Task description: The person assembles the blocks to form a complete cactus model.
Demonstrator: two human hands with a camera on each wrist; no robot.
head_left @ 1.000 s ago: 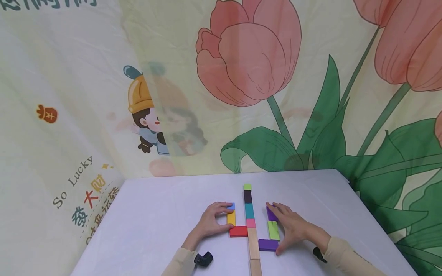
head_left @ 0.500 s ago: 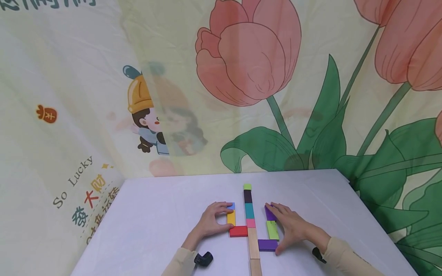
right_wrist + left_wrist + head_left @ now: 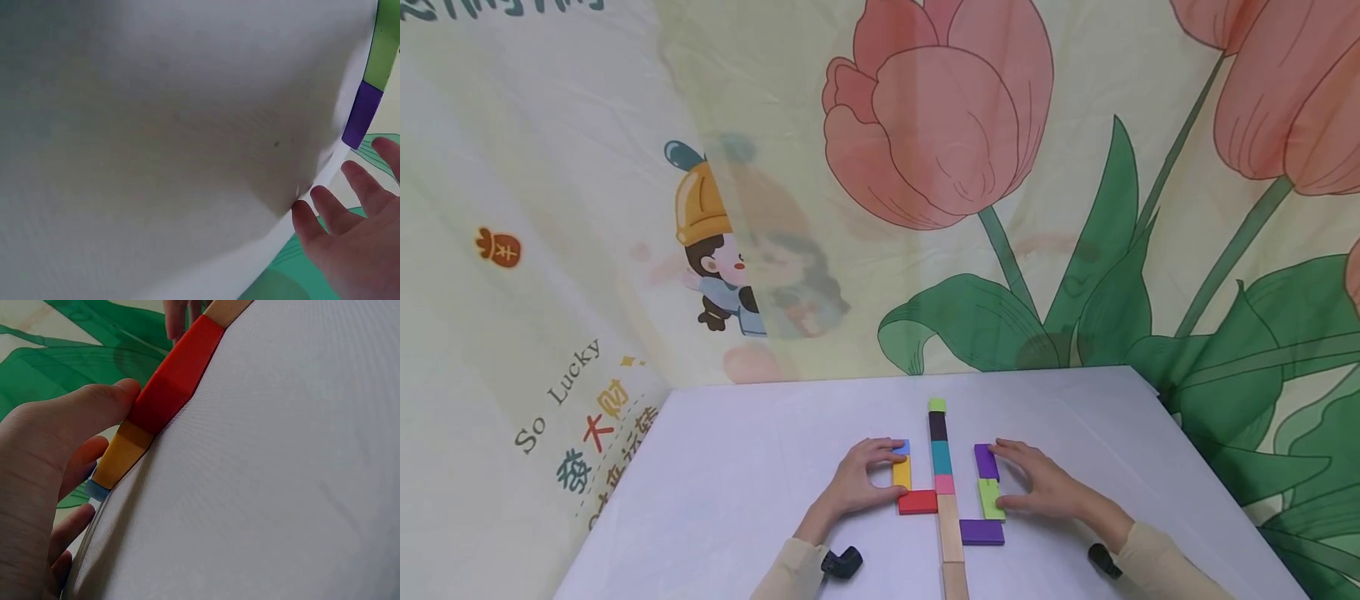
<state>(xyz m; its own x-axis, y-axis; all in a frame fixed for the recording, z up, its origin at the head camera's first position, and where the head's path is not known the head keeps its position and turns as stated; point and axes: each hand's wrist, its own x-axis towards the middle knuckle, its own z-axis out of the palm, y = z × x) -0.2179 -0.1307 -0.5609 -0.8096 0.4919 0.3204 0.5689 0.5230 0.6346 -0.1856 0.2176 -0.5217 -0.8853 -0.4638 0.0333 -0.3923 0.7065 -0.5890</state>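
My left hand (image 3: 861,481) rests at the short left column, thumb against the red block (image 3: 917,502) near its corner and fingertips at the blue block (image 3: 902,447). Between them lies a yellow block (image 3: 901,472). In the left wrist view the thumb touches the red block's edge. My right hand (image 3: 1045,483) is spread beside the right column, thumb tip at the lime block (image 3: 991,498), index fingertip near the upper purple block (image 3: 987,462). Nearer to me, a second purple block (image 3: 982,532) lies crosswise. In the right wrist view the fingers are loosely extended.
A central line of blocks runs away from me: plain wooden blocks (image 3: 951,529), then pink (image 3: 943,485), teal (image 3: 942,457), black (image 3: 937,426) and lime at the far end. All lie on a white table (image 3: 760,467), with a printed cloth (image 3: 775,167) behind it.
My right hand has drawn back to the right, its thumb moving up from the lower purple block to the lime one. The right column has shifted slightly left. My left hand stays put.
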